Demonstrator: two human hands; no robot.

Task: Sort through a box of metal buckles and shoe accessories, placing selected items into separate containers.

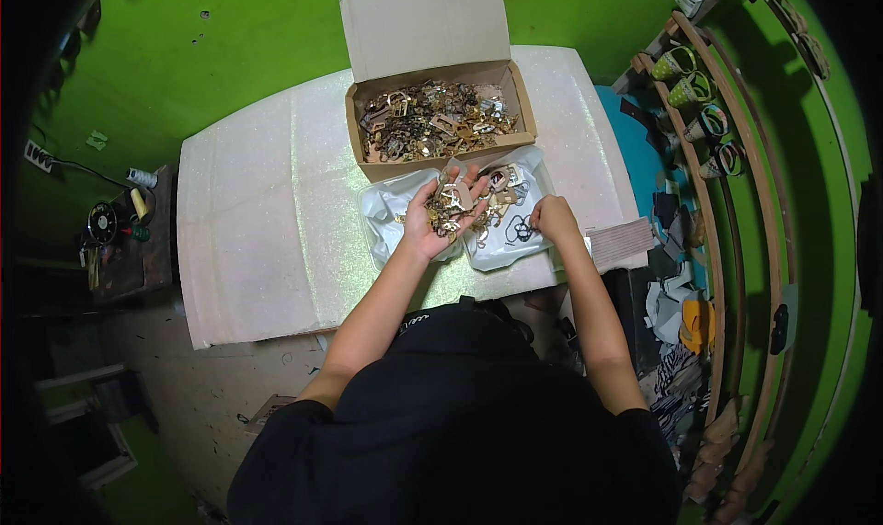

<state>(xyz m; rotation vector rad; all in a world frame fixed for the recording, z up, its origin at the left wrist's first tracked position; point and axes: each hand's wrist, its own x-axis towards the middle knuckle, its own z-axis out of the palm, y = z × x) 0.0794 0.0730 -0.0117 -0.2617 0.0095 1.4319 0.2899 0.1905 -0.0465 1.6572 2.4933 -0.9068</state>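
My left hand [422, 229] is palm up over the gap between two white plastic trays, its fingers cupped around a heap of metal buckles [450, 203]. Over the right edge of the right tray [495, 256], my right hand [555, 218] is closed with its fingertips pressed together. Whatever it may be pinching is hidden. Dark buckles [521, 230] lie in that tray just left of it, and gold and silver ones [502, 183] are piled toward its back. The left tray [375, 199] is partly covered by my left hand and forearm.
Behind the trays stands an open cardboard box [425, 30] full of mixed metal buckles, its lid raised. A pale glittery sheet [244, 240] covers the table. A wooden rack [704, 180] with small shoes stands right. Left is a small dark table [138, 268] with thread spools.
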